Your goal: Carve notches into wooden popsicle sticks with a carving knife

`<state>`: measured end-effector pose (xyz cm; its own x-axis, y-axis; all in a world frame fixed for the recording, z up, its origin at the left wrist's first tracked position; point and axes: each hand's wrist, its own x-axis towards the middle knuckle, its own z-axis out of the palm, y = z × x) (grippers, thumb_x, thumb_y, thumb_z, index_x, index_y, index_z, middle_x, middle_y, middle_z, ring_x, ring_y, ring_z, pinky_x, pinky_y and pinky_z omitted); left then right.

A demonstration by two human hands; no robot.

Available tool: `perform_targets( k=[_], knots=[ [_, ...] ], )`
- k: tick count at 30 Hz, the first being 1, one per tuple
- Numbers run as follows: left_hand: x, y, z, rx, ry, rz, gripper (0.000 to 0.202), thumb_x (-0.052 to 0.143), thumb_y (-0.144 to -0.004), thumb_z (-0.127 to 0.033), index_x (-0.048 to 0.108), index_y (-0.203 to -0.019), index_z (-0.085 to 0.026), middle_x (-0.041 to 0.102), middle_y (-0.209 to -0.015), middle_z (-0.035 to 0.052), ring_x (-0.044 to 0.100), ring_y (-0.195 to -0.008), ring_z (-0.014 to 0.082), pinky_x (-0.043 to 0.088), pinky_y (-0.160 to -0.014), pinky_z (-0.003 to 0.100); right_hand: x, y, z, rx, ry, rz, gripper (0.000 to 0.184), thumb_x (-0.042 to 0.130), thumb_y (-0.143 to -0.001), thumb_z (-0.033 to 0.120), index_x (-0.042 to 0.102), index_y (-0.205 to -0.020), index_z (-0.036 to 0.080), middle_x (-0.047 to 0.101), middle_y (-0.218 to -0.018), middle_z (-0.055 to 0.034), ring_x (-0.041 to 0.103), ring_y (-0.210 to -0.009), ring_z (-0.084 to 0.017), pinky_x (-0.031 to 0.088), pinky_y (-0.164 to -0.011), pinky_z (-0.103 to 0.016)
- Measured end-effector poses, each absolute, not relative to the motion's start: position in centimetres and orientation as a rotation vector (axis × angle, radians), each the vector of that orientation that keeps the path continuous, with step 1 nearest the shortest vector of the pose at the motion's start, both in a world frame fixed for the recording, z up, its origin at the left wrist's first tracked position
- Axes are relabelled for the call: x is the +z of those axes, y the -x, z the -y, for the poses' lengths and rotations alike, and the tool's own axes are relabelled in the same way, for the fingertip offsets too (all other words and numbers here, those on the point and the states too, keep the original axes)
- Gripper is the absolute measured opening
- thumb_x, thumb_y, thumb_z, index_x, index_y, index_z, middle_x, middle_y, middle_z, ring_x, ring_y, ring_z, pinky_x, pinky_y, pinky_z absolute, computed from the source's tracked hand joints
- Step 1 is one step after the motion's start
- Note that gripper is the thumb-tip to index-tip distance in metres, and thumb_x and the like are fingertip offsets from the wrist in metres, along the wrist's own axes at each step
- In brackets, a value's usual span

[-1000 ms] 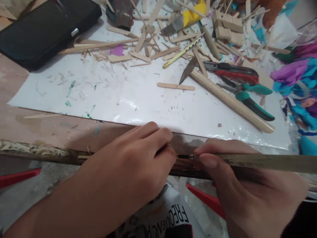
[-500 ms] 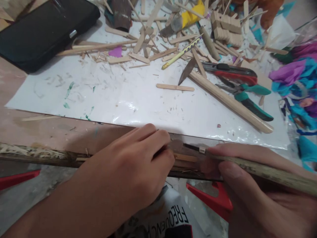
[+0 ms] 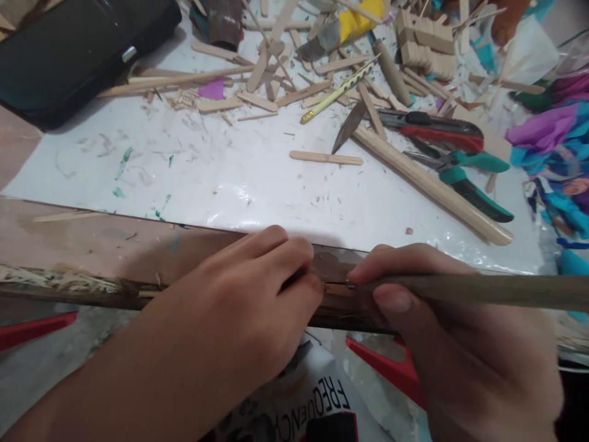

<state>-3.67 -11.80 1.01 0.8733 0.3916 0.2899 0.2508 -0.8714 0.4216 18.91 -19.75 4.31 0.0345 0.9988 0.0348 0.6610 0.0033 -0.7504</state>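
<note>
My left hand (image 3: pixel 257 294) rests on the table's near edge, its fingers curled and pinched on a small flat wooden craft stick (image 3: pixel 339 288). Only a piece of the stick shows past the fingertips; the rest is hidden. My right hand (image 3: pixel 451 325) is closed around the long round wooden handle (image 3: pixel 497 291) of a thin-bladed carving tool. The tool's metal tip is mostly hidden by my fingers, close to the stick's right end. Ahead of my hands, a single craft stick (image 3: pixel 326 158) lies on the white sheet (image 3: pixel 193 190).
A hammer (image 3: pixel 432 184), green-handled pliers (image 3: pixel 478 190) and a red-and-black box cutter (image 3: pixel 437 130) lie at right. Behind are a pencil (image 3: pixel 340 90), a stack of craft sticks (image 3: pixel 426 46) and loose scraps. A black case (image 3: pixel 87 55) stands far left. Wood shavings (image 3: pixel 55 279) line the near edge.
My right hand has moved left, bringing the carving tool's tip from clear view down to the craft stick near my left fingertips. The left hand stays almost in place.
</note>
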Motion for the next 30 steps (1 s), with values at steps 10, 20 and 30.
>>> perform_targets(
  k=[10, 20, 30],
  knots=[
    [1.27, 3.54, 11.49, 0.538, -2.581, -0.543, 0.029, 0.057, -0.106, -0.002, 0.077, -0.093, -0.018, 0.071, -0.096, 0.0046, 0.064, -0.102, 0.0238, 0.057, -0.089, 0.033, 3.59, -19.29, 19.89, 0.741, 1.59, 1.868, 0.013, 0.066, -0.113, 0.018, 0.067, -0.112, 0.031, 0.073, -0.089, 0.0045, 0.07, -0.069, -0.013, 0.056, -0.06, -0.024],
    [1.23, 3.72, 11.7, 0.535, -2.594, -0.486, 0.026, 0.061, -0.104, -0.003, 0.076, -0.089, -0.019, 0.071, -0.095, 0.0052, 0.06, -0.104, 0.0251, 0.056, -0.094, 0.035, 3.46, -19.28, 19.58, 0.685, 1.582, 1.873, 0.014, 0.066, -0.113, 0.016, 0.066, -0.112, 0.03, 0.072, -0.083, 0.006, 0.068, -0.064, -0.01, 0.057, -0.058, -0.02],
    [1.32, 3.79, 11.51, 0.532, -2.602, -0.479, 0.027, 0.062, -0.104, -0.002, 0.077, -0.089, -0.019, 0.071, -0.096, 0.0054, 0.06, -0.106, 0.0248, 0.055, -0.094, 0.035, 3.6, -19.24, 19.38, 0.704, 1.569, 1.878, 0.016, 0.068, -0.111, 0.014, 0.066, -0.11, 0.03, 0.073, -0.084, 0.0067, 0.07, -0.067, -0.009, 0.057, -0.059, -0.018]
  ],
)
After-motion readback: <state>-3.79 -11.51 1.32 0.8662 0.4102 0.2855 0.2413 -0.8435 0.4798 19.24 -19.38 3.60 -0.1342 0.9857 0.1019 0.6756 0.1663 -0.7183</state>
